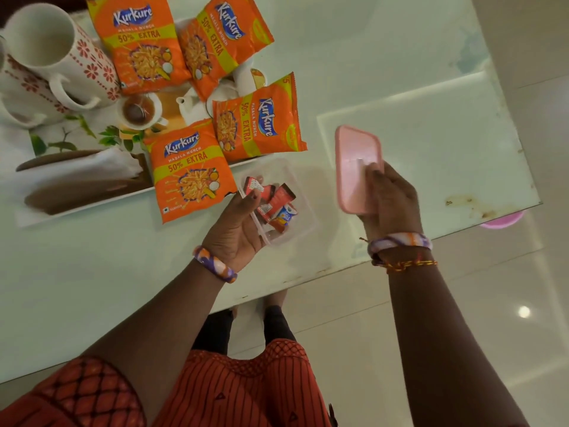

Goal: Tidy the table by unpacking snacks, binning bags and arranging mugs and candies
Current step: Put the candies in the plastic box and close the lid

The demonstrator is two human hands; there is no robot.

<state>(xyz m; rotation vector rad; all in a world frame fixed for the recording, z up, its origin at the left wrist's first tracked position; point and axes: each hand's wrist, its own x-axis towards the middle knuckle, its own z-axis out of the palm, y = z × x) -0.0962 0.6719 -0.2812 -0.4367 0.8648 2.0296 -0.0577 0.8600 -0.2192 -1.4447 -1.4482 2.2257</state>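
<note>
A clear plastic box holding several wrapped candies sits on the glass table, and my left hand grips its near-left rim. My right hand holds the box's pink lid lifted off, to the right of the box. Several orange Kurkure snack bags lie on and around a printed tray at the left. White mugs with red flowers stand at the far left corner.
The glass table edge runs diagonally close to my body. A pink object shows under the table's right corner. Rusty stains mark that corner. Glossy floor tiles lie beyond.
</note>
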